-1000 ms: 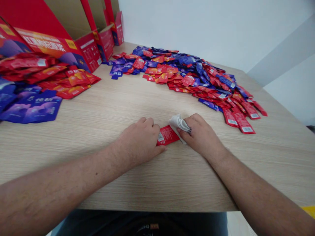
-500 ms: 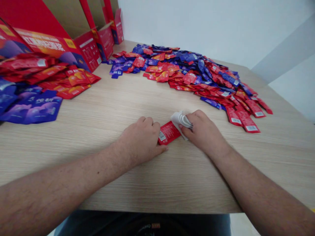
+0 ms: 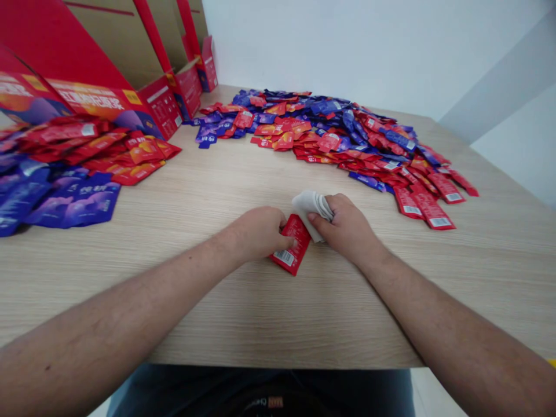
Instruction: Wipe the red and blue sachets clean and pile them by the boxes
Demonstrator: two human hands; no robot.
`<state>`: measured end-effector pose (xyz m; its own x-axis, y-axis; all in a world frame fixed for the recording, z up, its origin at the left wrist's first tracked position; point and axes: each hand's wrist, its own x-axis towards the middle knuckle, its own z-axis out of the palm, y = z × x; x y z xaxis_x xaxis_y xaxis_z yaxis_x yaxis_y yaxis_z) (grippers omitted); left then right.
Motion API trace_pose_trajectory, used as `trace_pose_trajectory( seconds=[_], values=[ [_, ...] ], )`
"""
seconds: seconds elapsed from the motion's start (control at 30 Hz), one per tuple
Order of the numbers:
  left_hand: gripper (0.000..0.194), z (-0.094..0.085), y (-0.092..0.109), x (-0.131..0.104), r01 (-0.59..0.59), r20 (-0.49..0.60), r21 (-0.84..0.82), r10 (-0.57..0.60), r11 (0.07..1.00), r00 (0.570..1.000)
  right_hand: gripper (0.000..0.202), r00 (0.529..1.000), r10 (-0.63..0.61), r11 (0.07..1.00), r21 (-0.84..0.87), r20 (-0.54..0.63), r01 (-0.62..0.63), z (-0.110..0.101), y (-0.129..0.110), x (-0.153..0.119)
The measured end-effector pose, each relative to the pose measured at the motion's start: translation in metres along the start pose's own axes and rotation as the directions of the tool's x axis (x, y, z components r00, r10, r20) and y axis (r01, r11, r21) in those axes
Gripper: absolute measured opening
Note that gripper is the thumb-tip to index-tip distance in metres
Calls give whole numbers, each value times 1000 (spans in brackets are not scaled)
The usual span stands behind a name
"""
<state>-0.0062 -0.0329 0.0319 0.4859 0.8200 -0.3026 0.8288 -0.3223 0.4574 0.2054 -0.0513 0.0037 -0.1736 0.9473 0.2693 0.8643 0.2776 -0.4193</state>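
Observation:
My left hand [image 3: 266, 234] grips a red packet [image 3: 299, 242] between thumb and fingers, near the middle of the table. White print and a barcode show on the packet, which tilts with its barcode end toward me. In my right hand [image 3: 347, 227] is a folded white cloth [image 3: 311, 207], closed in the fingers. The cloth's lower edge meets the upper right side of the packet.
A long heap of red and blue packets [image 3: 321, 124] curves across the back of the wooden table [image 3: 208, 324]. More red packets [image 3: 130, 153] and blue pouches [image 3: 82, 200] lie at the left, before open red boxes [image 3: 160, 107].
The red packet has turned, its barcode end swinging toward me. My left thumb now lies over it, where it was beside its edge. The cloth has shifted slightly left with my right hand.

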Motion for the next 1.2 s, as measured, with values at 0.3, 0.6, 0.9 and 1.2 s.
trace_pose_trajectory(
  seconds=[0.3, 0.6, 0.9, 1.2],
  values=[
    [16, 8, -5, -4, -9, -195, -424, -82, 906, 977, 17, 975, 20, 996, 84, -219, -2, -17, -11, -11],
    [25, 25, 5, 4, -4, 12, -970, -65, -244, 998, 14, 932, -297, 948, 57, -208, 314, -1, -28, -10],
    [47, 21, -10, 7, 160, 96, -886, 167, -435, 981, 8, 933, -324, 945, -3, -157, 328, 11, -50, 12],
    [44, 13, -4, 2, 147, 175, -874, -19, -463, 984, 17, 838, -545, 838, 7, 0, 545, 4, -55, -14]
  ],
)
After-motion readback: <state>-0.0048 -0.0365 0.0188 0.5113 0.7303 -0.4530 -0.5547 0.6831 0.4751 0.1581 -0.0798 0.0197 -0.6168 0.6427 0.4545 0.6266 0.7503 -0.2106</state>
